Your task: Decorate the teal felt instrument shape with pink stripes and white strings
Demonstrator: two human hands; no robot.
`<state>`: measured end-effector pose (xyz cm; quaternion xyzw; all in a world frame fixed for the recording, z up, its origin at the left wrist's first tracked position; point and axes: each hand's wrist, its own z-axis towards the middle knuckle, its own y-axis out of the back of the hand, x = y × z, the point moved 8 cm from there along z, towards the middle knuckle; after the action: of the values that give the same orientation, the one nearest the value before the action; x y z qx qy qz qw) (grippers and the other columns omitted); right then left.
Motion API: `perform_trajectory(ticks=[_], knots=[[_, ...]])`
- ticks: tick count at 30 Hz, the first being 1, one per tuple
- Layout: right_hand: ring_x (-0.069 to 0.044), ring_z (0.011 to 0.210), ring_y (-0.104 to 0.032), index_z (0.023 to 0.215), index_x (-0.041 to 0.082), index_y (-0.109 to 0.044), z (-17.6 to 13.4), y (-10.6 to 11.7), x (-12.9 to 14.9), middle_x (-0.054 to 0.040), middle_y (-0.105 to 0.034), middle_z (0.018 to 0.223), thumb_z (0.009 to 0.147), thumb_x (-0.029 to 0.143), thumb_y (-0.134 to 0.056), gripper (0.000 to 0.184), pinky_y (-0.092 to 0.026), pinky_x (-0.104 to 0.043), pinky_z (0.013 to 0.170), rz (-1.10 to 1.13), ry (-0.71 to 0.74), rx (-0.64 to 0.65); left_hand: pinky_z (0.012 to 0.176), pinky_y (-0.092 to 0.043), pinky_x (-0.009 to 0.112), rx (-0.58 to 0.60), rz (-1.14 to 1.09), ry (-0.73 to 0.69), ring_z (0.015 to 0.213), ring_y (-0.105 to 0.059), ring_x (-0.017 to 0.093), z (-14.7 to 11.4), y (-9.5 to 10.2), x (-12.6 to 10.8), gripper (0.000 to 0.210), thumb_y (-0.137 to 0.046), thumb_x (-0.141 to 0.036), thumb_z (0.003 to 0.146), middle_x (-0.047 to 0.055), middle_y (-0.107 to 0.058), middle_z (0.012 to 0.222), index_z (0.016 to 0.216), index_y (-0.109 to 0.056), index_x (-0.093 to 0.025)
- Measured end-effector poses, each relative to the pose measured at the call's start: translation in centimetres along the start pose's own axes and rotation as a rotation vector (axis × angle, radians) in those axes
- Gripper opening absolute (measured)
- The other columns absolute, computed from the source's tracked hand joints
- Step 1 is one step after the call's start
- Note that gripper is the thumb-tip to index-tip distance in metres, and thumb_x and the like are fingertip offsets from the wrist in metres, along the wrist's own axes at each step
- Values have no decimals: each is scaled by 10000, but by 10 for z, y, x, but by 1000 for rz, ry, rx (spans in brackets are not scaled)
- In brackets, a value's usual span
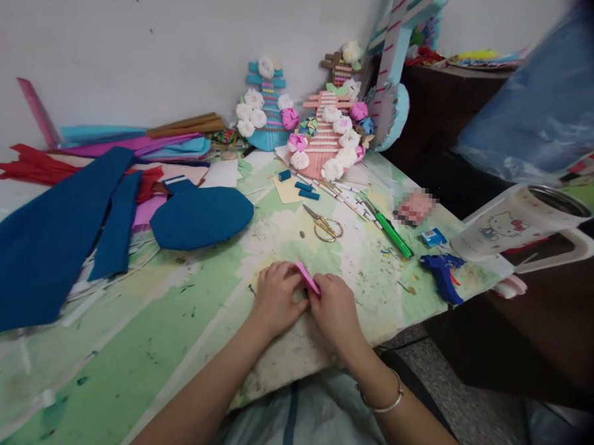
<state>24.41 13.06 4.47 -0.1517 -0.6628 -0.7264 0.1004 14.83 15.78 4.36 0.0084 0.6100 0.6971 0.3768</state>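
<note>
A small folded strip of pink paper (pixel 307 278) is pinched between my two hands, just above the near part of the table. My left hand (pixel 279 299) closes on its left end, with the thumb pointing towards the other hand. On the right end, my right hand (pixel 336 311) grips it with curled fingers. A bracelet circles my right wrist. Gold-handled scissors (pixel 323 224) lie a little beyond the hands. Farther right are a green utility knife (pixel 394 234) and a blue glue gun (pixel 443 275).
Dark blue cut pieces (pixel 202 217) and coloured paper (pixel 132 141) cover the left. Paper-flower-decorated instrument shapes (pixel 331 135) stand against the wall. Thin sticks (pixel 343 198) and small blue pieces (pixel 306 190) lie before them. A white lidded mug (pixel 513 224) stands near the right edge.
</note>
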Motion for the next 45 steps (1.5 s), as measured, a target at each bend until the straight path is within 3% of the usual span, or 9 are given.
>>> perform_trajectory(ticks=[6, 10, 14, 17, 19, 21, 32, 38, 45], knots=[[-168, 711, -506, 765, 193, -598, 0, -1, -1, -45, -577, 750, 816, 141, -488, 133, -282, -273, 614, 2, -13, -15, 915, -364, 421, -10, -11, -3, 1065, -477, 266, -1, 1, 0, 282, -639, -213, 674, 84, -574, 1092, 956, -651, -212], [-136, 610, -456, 674, 179, -556, 5, 6, -9, -7, -542, 651, 766, 140, -509, 110, -262, -263, 563, 157, -10, -82, 911, -394, 394, -84, -225, -7, 1024, -517, 235, 0, 8, 5, 225, -642, -204, 706, 74, -609, 1037, 929, -670, -204], [-105, 507, -391, 584, 175, -524, 13, 11, -21, 34, -465, 518, 728, 236, -562, 162, -251, -240, 490, 578, -84, -81, 754, -457, 307, -205, -644, 246, 821, -591, 179, 1, 16, 32, 133, -607, -195, 748, 59, -652, 865, 867, -662, -177], [-118, 513, -477, 729, 147, -601, 15, -2, -20, 4, -571, 583, 693, 338, -638, 198, -328, -225, 472, 1048, -186, 90, 610, -436, 247, -116, -1090, 497, 696, -608, 158, -3, 2, 46, 229, -680, -302, 708, 60, -664, 787, 881, -660, -152], [-135, 524, -532, 833, 127, -626, 13, -11, -12, -21, -622, 626, 658, 372, -684, 306, -382, -233, 482, 1259, -232, 199, 565, -402, 217, -44, -1302, 540, 652, -598, 141, -4, -5, 44, 304, -722, -333, 672, 62, -664, 744, 897, -681, -134], [-137, 520, -547, 842, 121, -638, 11, -14, -6, -26, -631, 621, 633, 371, -713, 334, -402, -233, 486, 1342, -245, 226, 559, -386, 204, -61, -1406, 527, 621, -575, 118, -4, -5, 43, 294, -746, -318, 652, 54, -660, 707, 873, -707, -128], [-124, 499, -543, 788, 126, -640, 1, -19, 3, -26, -633, 606, 623, 360, -734, 301, -406, -218, 460, 1416, -293, 258, 578, -404, 188, -112, -1597, 570, 581, -536, 68, -4, -4, 41, 184, -783, -206, 583, 11, -646, 666, 727, -704, -125], [-148, 530, -556, 762, 136, -638, 0, -15, 3, -33, -638, 619, 653, 374, -690, 268, -438, -250, 490, 1302, -224, 209, 602, -418, 191, -122, -1587, 549, 599, -547, 68, -4, -5, 42, 173, -781, -208, 586, 1, -645, 678, 714, -691, -135], [-146, 507, -530, 711, 134, -623, -2, -14, 3, -23, -610, 582, 658, 359, -662, 235, -402, -246, 465, 1207, -224, 208, 613, -442, 202, -217, -1591, 570, 598, -559, 73, -5, -6, 52, 182, -786, -234, 589, 10, -654, 673, 714, -701, -134]])
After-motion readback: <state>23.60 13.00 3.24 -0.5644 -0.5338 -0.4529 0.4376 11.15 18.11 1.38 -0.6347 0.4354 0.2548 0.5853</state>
